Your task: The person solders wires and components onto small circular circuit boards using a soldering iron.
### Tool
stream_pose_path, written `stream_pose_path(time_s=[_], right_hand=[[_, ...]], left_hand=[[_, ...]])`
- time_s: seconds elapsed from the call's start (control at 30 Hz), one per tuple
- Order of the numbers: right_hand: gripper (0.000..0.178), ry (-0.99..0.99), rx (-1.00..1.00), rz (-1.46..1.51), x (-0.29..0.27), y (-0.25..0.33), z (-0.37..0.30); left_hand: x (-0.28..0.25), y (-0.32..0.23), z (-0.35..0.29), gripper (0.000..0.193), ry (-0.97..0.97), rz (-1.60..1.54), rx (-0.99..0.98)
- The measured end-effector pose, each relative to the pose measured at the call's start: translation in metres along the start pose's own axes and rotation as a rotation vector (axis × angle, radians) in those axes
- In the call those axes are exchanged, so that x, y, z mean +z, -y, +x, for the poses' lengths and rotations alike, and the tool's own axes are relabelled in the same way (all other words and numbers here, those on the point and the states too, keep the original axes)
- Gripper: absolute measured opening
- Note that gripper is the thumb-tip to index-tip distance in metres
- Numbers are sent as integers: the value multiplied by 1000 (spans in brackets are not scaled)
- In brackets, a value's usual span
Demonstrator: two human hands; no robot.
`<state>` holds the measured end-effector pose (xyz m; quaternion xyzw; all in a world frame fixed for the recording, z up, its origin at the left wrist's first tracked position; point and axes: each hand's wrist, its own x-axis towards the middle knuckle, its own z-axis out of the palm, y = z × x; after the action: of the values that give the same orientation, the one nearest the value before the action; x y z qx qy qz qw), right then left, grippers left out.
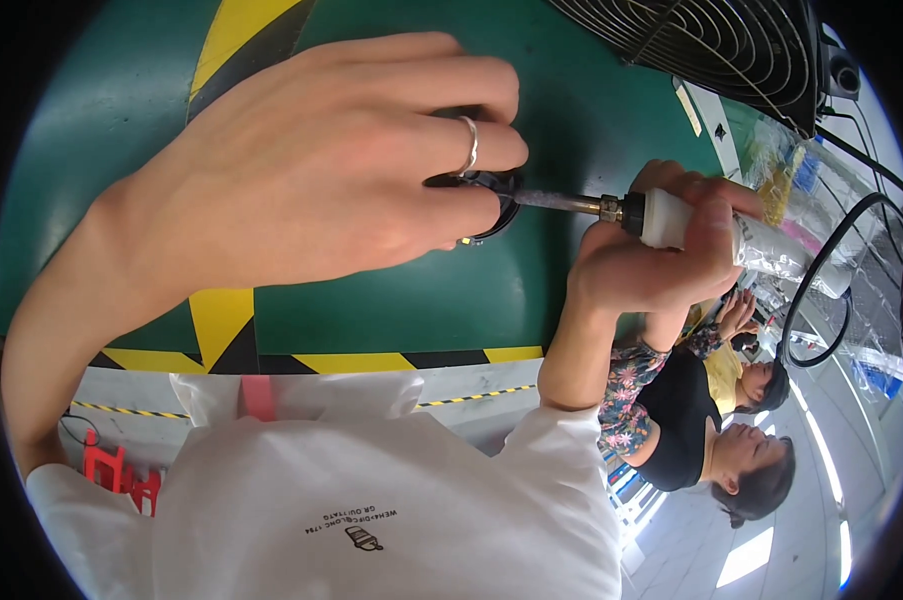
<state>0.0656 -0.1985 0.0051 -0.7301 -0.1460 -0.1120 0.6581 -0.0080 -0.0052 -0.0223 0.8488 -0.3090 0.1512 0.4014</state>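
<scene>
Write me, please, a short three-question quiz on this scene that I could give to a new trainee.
1. Which hand holds the soldering iron, its tip pointing toward the black part?
2. True or false: the silver ring is worn on the left hand.
3. Choose one: the striped tape along the near edge of the green table is
A) red and white
B) yellow and black
C) blue and white

Key:
1. The right hand.
2. True.
3. B.
</scene>
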Motion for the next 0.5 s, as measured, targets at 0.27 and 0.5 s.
stream_pose_path(time_s=[0.27, 0.5], right_hand=[[19, 27, 4, 16, -1, 0, 2], [19, 46, 119, 101, -8, -1, -6]], left_hand=[[1, -2, 1, 27, -17, -1, -21], [-11, -8, 0, 48, 115, -127, -288]])
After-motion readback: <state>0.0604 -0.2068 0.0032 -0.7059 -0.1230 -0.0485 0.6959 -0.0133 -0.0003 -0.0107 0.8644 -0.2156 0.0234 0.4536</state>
